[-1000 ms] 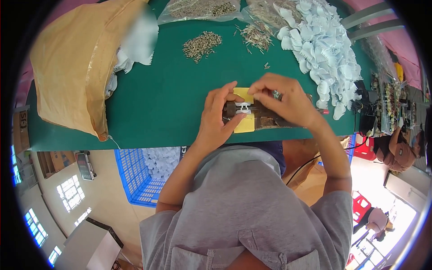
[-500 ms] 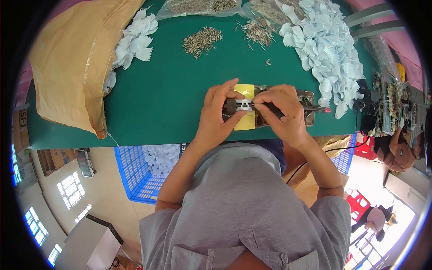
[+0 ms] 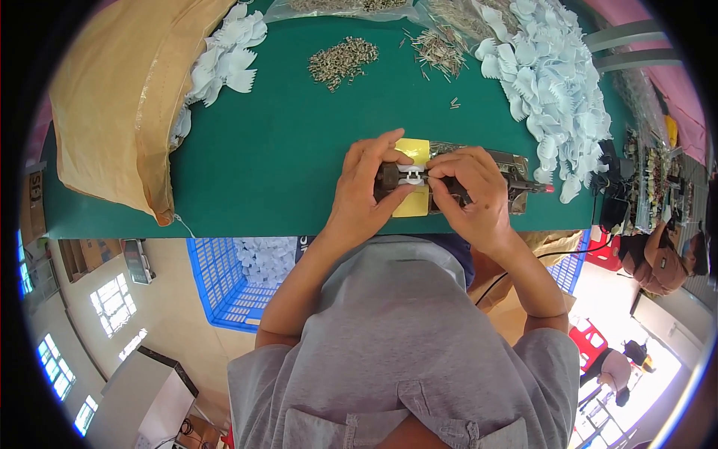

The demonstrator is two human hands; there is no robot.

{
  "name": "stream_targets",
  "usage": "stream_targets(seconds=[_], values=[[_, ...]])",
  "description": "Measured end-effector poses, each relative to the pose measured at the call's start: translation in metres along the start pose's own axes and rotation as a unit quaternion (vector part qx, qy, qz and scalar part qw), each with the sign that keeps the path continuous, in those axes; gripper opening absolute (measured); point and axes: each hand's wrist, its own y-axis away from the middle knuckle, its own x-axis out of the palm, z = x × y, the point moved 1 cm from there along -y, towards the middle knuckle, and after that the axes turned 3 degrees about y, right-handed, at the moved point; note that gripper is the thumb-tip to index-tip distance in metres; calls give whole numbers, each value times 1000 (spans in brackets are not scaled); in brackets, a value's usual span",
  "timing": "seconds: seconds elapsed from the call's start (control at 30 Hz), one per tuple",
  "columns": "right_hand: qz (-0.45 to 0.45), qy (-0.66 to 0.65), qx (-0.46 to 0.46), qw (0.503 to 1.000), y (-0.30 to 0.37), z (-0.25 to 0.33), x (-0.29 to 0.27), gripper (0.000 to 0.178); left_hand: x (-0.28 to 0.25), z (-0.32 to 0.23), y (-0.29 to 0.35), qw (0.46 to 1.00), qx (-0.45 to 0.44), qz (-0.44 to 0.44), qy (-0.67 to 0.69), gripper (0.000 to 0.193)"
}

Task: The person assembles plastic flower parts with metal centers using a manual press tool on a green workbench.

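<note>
On the green desk, near its front edge, a dark jig holds a white clip. The left hand pinches the clip and jig end; the right hand pinches a thin tool at the clip. A slipping pinch could likely pop the clip loose.

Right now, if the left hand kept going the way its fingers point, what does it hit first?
The left hand points right, across the dark fixture. It already touches the small white part seated there; just past that are the right hand fingertips. Depth is hard to judge, but nothing else lies between.
</note>
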Motion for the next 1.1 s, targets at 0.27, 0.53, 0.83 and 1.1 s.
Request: stream_targets(seconds=[0.27,0.53,0.83,1.1], values=[[48,-5,61,997,-62,-21,-11,13,-3,0,1,1000,7,1,-14,59],[104,79,3,991,-133,-60,64,11,-2,-2,0,999,13,10,-32,30],[48,123,-170,977,-147,-68,86,12,-4,0,1,999,28,6,-39,30],[140,90,-7,986,-127,-57,53,13,-4,-1,0,999,36,2,-36,31]])
